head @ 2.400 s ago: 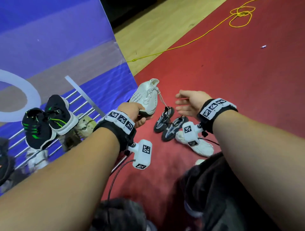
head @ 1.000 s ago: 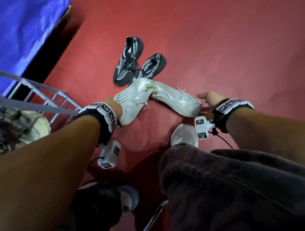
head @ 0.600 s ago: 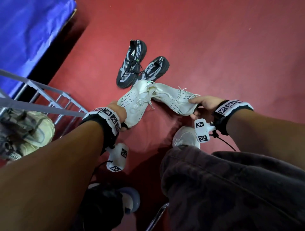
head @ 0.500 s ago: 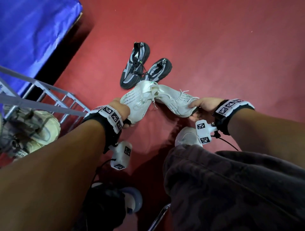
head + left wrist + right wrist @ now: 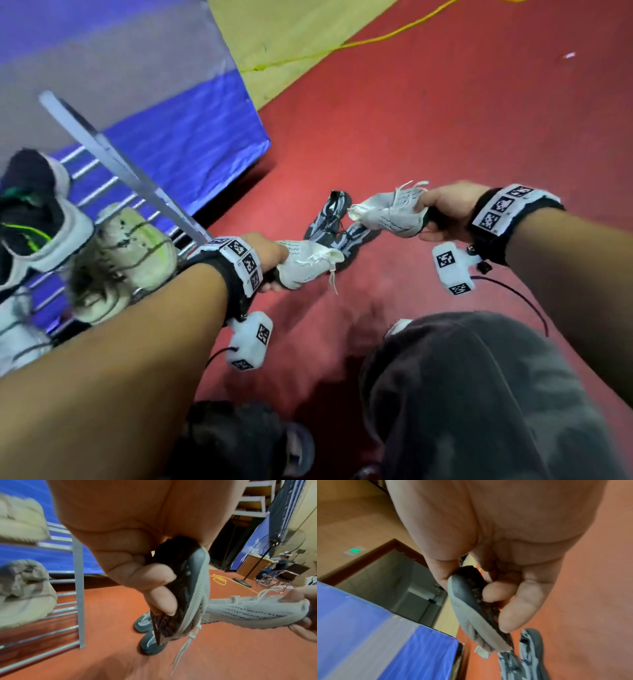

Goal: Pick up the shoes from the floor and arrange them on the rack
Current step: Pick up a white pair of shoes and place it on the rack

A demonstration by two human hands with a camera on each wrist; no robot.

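Note:
My left hand [image 5: 270, 260] grips one white knit shoe [image 5: 308, 263] by its end, dark sole [image 5: 173, 601] under the curled fingers [image 5: 159, 601]. My right hand [image 5: 442, 212] holds the matching white shoe [image 5: 390, 214] the same way, fingers [image 5: 510, 608] wrapped under its sole [image 5: 476, 614]. Both shoes hang in the air above the red floor, toes pointing toward each other. A dark grey pair [image 5: 337, 228] lies on the floor just beyond and below them. The metal rack [image 5: 137, 181] stands to the left of my left arm.
On the rack sit a black shoe with green stripes [image 5: 30, 212], a pale yellowish shoe [image 5: 130, 253] and a white one [image 5: 13, 329]. A blue and grey banner [image 5: 154, 113] stands behind the rack. A yellow cable [image 5: 376, 39] runs across the far floor. My knee [image 5: 479, 394] fills the lower right.
Both hands have lifted the white shoes off the floor and drawn them apart. The view has swung up and left, bringing the rack and its shoes back into sight.

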